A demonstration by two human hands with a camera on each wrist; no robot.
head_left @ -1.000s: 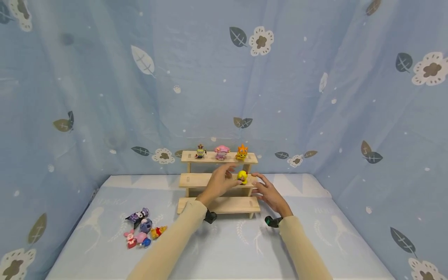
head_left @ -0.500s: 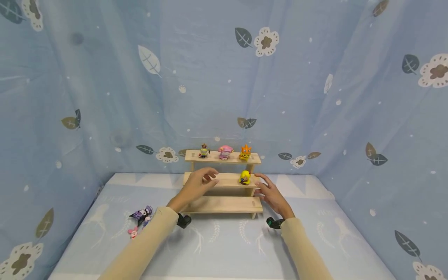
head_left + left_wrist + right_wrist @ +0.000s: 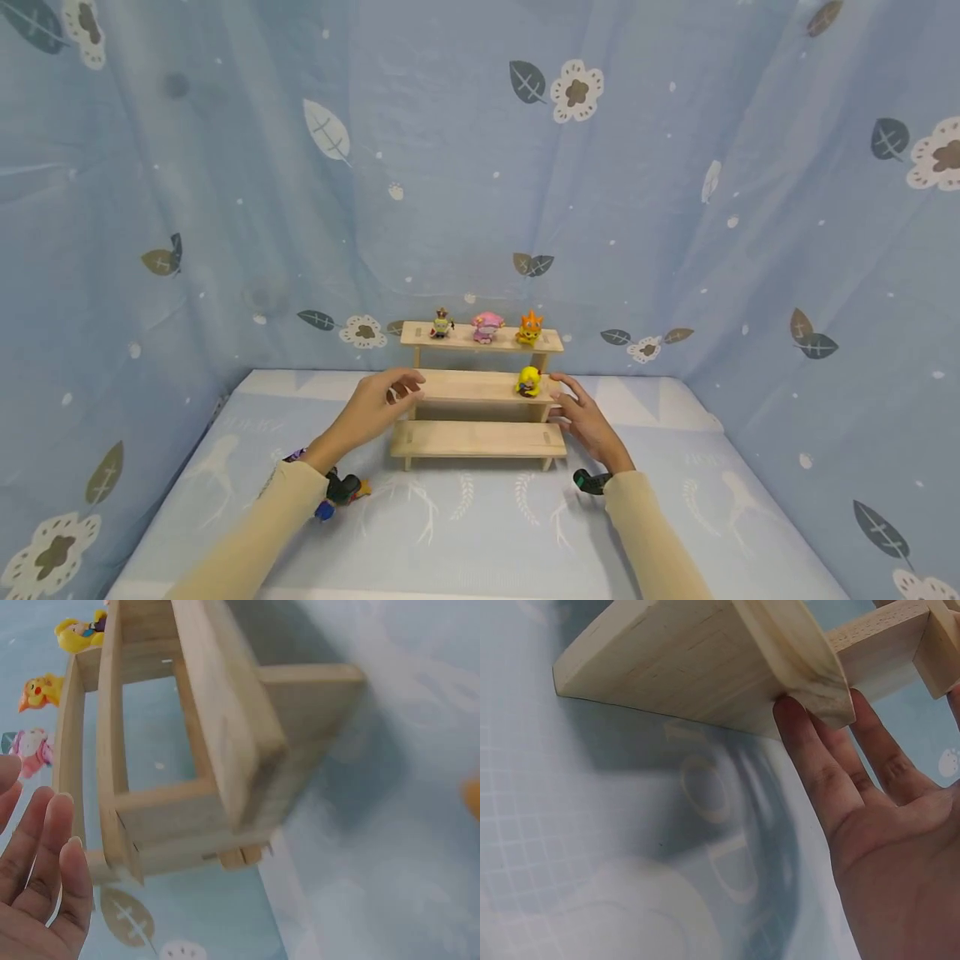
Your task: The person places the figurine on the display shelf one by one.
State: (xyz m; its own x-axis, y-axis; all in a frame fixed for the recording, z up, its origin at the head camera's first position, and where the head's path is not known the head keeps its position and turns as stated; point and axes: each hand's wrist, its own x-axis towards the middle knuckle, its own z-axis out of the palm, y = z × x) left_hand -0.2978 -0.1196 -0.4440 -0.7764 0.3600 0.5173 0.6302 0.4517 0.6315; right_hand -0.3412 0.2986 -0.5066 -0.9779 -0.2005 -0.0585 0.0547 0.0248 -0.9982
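Note:
A three-step wooden display shelf (image 3: 477, 439) stands against the back. On its middle step, at the right end, sits a yellow-haired figurine (image 3: 528, 382). The top step bears a small crowned figurine (image 3: 441, 323), a pink-hooded figurine (image 3: 487, 327) and an orange spiky-topped figurine (image 3: 529, 328). My left hand (image 3: 378, 406) is beside the left end of the middle step, holding nothing, its fingers loosely bent. At the shelf's right end, my right hand (image 3: 590, 427) has its fingertips against the wood, as the right wrist view shows, with fingers mostly straight (image 3: 821, 776).
More figurines lie on the cloth-covered table (image 3: 480, 542) at the left, largely hidden behind the left sleeve (image 3: 255, 525); a blue piece (image 3: 324, 510) and an orange piece (image 3: 363, 488) peek out. A patterned blue curtain (image 3: 450, 167) surrounds the back and sides.
My left hand has moved left, away from the yellow-haired figurine, which stays on the middle step. The left forearm now covers the loose figurines. My right hand stays at the shelf's right end.

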